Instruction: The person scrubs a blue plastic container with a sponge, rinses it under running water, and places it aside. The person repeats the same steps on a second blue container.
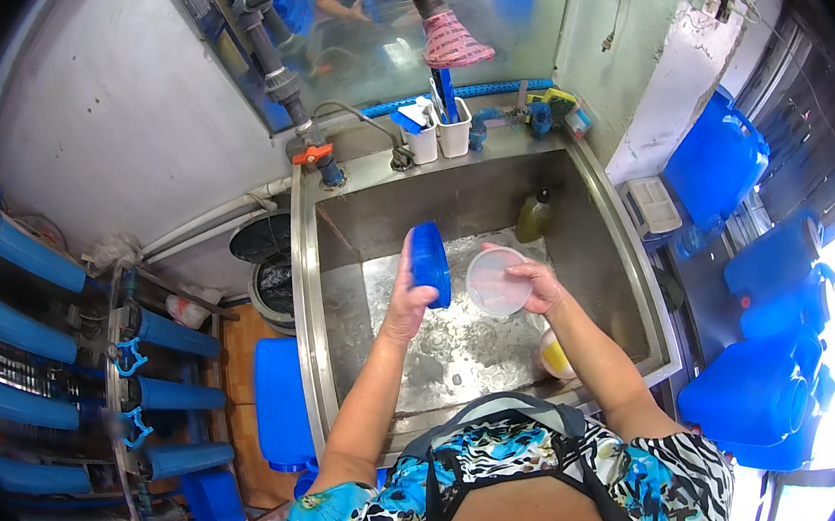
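Observation:
My left hand (pixel 411 310) grips a round blue plastic lid or shallow tub (pixel 431 265), turned on its edge. A translucent round plastic lid or disc (pixel 493 283) is in my right hand (pixel 541 288), with the thumb over its near face. Both hands are above the stainless steel sink (pixel 472 361), and the two round pieces are apart from each other. Beneath my right forearm, a white-and-yellow round item (pixel 555 356) lies in the sink, partly hidden by the arm. A pump bottle of greenish liquid (pixel 534 215) stands in the sink's far right corner.
Two white holders (pixel 455 136) with brushes stand on the back ledge near a blue tap (pixel 505 118). An orange-handled valve (pixel 313 154) sits at back left. Blue jugs (pixel 747 394) are stacked on the right, another blue container (pixel 280 402) at left. Filter housings (pixel 181 392) line the left wall.

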Demonstrator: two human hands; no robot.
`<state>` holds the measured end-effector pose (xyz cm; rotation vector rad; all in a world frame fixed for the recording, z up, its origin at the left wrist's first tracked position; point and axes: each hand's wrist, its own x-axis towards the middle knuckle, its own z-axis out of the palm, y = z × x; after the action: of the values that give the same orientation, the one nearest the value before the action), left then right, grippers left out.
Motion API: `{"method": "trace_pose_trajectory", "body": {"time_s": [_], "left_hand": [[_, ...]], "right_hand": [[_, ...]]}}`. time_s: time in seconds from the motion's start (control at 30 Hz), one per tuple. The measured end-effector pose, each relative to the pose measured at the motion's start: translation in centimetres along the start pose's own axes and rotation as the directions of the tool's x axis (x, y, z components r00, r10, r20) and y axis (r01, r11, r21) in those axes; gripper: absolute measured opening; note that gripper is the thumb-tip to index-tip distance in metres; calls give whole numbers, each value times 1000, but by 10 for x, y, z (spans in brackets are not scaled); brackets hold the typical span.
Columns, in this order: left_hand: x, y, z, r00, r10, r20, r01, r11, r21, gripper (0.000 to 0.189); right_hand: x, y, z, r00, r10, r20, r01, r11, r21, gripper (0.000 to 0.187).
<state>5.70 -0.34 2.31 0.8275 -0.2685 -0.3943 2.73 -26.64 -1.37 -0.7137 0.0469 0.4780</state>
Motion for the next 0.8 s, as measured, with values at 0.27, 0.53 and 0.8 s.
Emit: {"method": "trace_pose_trajectory", "body": {"time_s": [0.27,0.53,0.8], "left_hand": [[-36,-24,-8,994,0,-110,107,222,969,131],[-47,-39,60,988,52,147,-150,68,986,129],[-54,-43,90,933,58,355,-357,28,934,127]], "right_hand": [[-18,22,-44,937,-69,-341,-256,529,-809,44],[-43,26,37,989,107,-106,-103,994,44,60],[-84,23,43,992,-60,-112,38,982,-186,61]]}}
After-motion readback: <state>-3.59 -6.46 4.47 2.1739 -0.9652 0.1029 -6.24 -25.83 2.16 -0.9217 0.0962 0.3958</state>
